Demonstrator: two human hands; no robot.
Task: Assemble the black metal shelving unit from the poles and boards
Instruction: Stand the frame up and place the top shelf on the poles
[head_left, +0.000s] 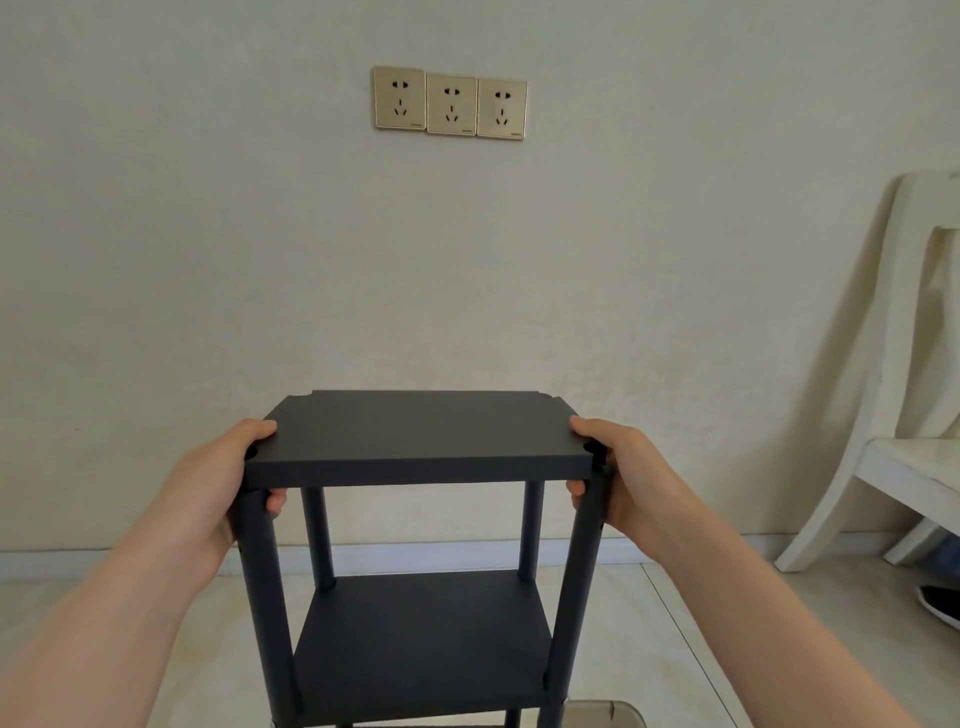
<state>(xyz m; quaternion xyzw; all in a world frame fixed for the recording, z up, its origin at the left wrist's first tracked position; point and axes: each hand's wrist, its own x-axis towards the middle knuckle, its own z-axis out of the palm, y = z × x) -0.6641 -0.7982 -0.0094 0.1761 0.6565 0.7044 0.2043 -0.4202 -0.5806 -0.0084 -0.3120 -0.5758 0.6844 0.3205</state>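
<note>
The black metal shelving unit (415, 571) stands upright on the pale tiled floor (701, 623), close in front of a plain wall (208, 260). Its top board (415, 431) lies flat across four poles, and both hands grasp it at the near corners. The left hand (218, 483) clasps the near-left corner, thumb on the upper face and fingertips curled underneath, just beside the near-left pole (265, 597). The right hand (628, 478) does the same at the near-right corner, fingers wrapped under the board edge and against the near-right pole (576, 582). The far-left pole (318, 535) and far-right pole (531, 530) run down from the top board to the lower board (426, 639), which sits level between all four poles.

On the wall above, three gold-coloured sockets (451, 104) sit side by side. To the right stands a white wooden chair (883, 364) — a dark shoe (937, 605) lies on the floor below its seat.
</note>
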